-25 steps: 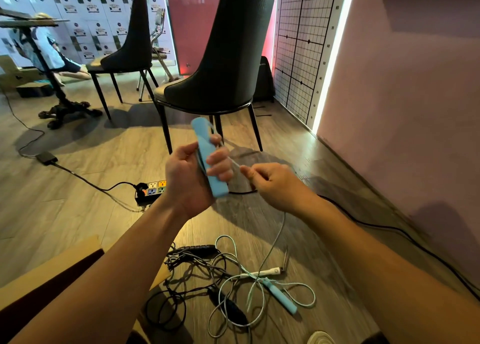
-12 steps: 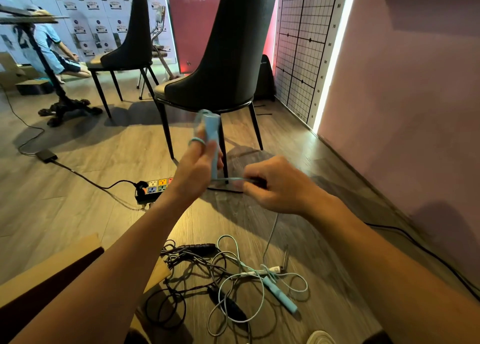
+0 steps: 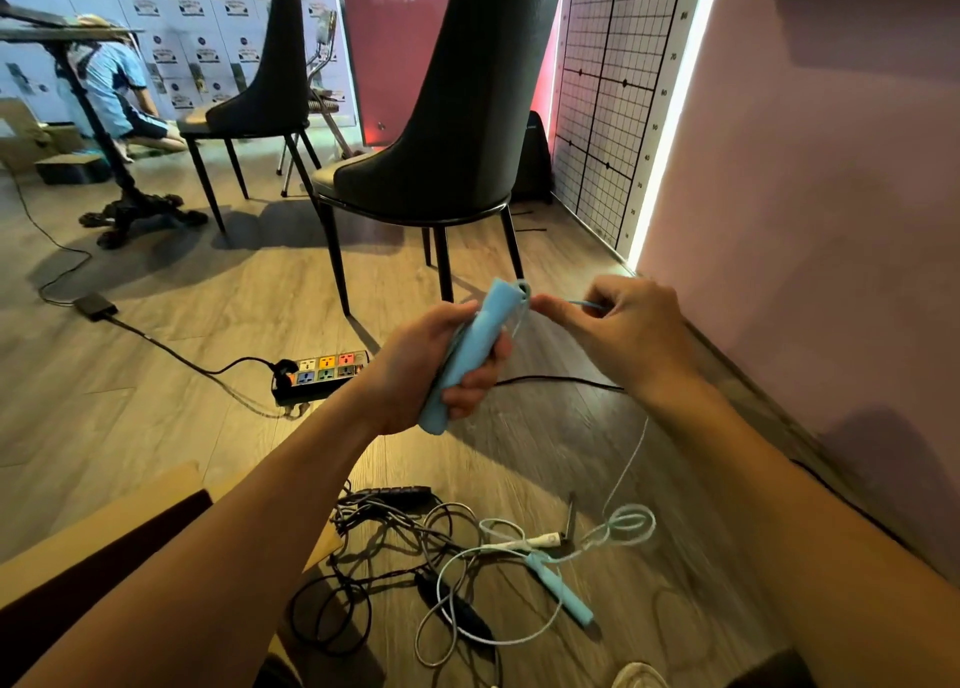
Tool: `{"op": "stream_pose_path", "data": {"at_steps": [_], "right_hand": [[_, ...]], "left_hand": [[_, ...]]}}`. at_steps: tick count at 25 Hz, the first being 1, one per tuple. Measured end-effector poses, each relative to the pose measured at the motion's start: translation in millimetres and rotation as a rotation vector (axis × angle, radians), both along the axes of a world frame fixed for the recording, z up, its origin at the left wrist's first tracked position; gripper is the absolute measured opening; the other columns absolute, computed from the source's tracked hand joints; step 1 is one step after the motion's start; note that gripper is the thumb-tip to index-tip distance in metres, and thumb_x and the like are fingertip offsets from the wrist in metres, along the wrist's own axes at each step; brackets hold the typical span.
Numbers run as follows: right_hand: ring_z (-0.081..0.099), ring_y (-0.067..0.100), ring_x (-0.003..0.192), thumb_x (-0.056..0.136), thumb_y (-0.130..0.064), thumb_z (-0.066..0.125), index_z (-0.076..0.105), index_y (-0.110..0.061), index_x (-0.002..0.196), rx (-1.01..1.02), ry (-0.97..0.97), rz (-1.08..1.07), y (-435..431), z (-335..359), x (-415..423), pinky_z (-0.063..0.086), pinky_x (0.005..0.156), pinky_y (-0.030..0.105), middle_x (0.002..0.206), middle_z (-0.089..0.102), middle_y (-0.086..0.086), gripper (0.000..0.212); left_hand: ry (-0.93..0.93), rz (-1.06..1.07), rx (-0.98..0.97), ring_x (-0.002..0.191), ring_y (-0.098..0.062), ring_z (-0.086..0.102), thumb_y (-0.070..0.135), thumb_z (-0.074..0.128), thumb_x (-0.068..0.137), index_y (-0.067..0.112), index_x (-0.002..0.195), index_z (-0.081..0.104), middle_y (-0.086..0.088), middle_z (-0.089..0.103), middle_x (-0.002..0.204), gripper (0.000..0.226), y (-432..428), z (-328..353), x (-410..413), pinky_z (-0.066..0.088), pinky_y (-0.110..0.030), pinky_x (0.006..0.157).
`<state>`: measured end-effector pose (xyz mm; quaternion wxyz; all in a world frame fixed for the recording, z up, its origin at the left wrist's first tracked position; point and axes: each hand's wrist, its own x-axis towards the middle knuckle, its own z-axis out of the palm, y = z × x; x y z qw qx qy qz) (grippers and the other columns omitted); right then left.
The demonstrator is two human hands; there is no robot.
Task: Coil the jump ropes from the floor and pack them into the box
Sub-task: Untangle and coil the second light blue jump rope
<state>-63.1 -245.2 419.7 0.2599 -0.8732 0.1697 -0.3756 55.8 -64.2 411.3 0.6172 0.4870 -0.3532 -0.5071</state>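
Blue rope handle (image 3: 467, 352) gripped in left hand (image 3: 431, 365); right hand (image 3: 623, 334) pinches its cord (image 3: 587, 304).

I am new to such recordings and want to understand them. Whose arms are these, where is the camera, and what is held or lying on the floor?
There is no machine: a person works with bare hands, and the one camera sits on their head, looking forward and down. The left hand grips a light blue jump-rope handle; the right hand pinches its blue cord beside the handle's top. The cord hangs to the wooden floor, where the second blue handle lies among tangled black ropes. A cardboard box shows at lower left.
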Motion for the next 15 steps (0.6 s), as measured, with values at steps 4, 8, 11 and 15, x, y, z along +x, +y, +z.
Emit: {"op": "stream_pose_path", "data": {"at_steps": [4, 8, 11, 15], "right_hand": [[0.039, 0.011, 0.044, 0.098, -0.057, 0.047, 0.051, -0.014, 0.056, 0.165, 0.253, 0.146, 24, -23, 18, 0.033, 0.048, 0.030, 0.050, 0.047, -0.003, 0.060], [0.046, 0.014, 0.054, 0.104, -0.051, 0.036, 0.052, -0.017, 0.067, 0.241, 0.636, 0.372, 39, -34, 23, 0.040, 0.057, 0.030, 0.062, 0.051, 0.000, 0.052], [0.046, 0.010, 0.044, 0.101, -0.054, 0.042, 0.053, -0.017, 0.063, 0.271, 0.686, 0.421, 38, -29, 19, 0.046, 0.050, 0.027, 0.055, 0.047, -0.001, 0.055], [0.044, 0.008, 0.046, 0.099, -0.050, 0.050, 0.059, -0.015, 0.064, 0.099, 0.619, 0.529, 35, -21, 15, 0.042, 0.052, 0.033, 0.054, 0.048, -0.003, 0.050]], "left_hand": [[0.502, 0.069, -0.447, 0.050, -0.007, 0.043, 0.026, 0.027, 0.094, 0.011, 0.101, 0.053, 0.001, 0.043, 0.072, 0.031, -2, 1, 6, 0.042, -0.021, 0.051], [0.614, 0.326, -0.620, 0.075, -0.010, 0.053, 0.023, 0.027, 0.102, 0.011, 0.128, 0.045, -0.002, 0.053, 0.091, 0.034, 5, 1, 24, 0.050, -0.025, 0.078], [0.564, 0.655, -0.582, 0.076, -0.015, 0.062, 0.022, 0.033, 0.105, 0.011, 0.126, 0.045, -0.006, 0.057, 0.084, 0.027, 8, -1, 37, 0.057, -0.038, 0.080], [0.225, 0.872, -0.414, 0.087, -0.016, 0.060, 0.024, 0.037, 0.107, 0.020, 0.118, 0.048, -0.005, 0.051, 0.098, 0.016, 12, -7, 49, 0.055, -0.039, 0.085]]}}
